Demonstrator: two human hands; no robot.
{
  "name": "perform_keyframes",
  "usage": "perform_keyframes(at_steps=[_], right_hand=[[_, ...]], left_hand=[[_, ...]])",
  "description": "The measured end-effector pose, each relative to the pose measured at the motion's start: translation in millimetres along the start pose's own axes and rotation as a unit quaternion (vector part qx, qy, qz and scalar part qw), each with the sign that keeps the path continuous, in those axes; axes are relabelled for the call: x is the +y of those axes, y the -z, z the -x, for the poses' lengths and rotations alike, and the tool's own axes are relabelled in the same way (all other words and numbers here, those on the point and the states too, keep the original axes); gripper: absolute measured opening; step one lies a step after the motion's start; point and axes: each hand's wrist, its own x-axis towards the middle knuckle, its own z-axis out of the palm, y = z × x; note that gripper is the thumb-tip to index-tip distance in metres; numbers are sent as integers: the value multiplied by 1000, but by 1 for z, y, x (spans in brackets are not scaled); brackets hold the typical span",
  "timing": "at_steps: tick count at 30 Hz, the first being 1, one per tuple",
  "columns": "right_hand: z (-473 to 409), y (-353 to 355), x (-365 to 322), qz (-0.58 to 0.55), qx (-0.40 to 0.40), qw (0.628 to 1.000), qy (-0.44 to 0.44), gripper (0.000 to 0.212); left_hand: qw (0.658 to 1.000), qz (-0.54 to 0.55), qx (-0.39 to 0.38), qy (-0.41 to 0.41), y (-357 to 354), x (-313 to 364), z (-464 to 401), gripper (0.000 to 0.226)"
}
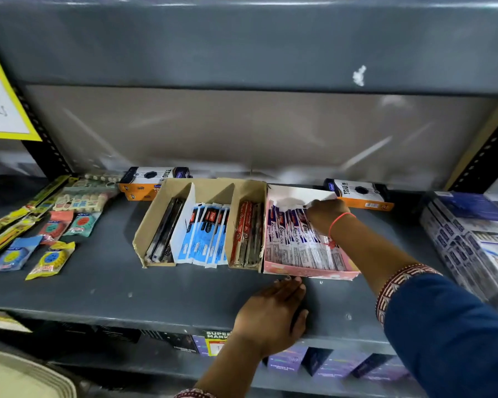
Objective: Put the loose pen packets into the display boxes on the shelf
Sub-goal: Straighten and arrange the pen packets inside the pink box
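A pink display box (308, 272) on the grey shelf (104, 285) holds a row of white and purple pen packets (293, 239). My right hand (325, 215) reaches into the far end of this box, fingers closed on the tops of the packets. My left hand (273, 314) rests flat on the shelf, fingertips touching the pink box's front edge, holding nothing. To the left stands a brown cardboard display box (144, 234) with three compartments: black pens (166, 231), blue and white packets (204, 237), red and brown packets (246, 234).
Loose small packets (52, 259) and yellow strips (12, 225) lie on the shelf's left part. Two orange-and-black boxes (148, 182) (360, 196) stand at the back. Stacked blue-white cartons (469, 242) fill the right end. A yellow sign (3, 104) hangs at upper left.
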Motion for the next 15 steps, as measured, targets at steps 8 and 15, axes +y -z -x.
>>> perform_keyframes(at_steps=[8,15], right_hand=[[16,-4,1,-63,9,998,15,44],[25,-12,-8,-192,39,980,-44,40]], left_hand=[[1000,2,2,30,5,1,-1,43],[999,6,9,34,5,2,-2,42]])
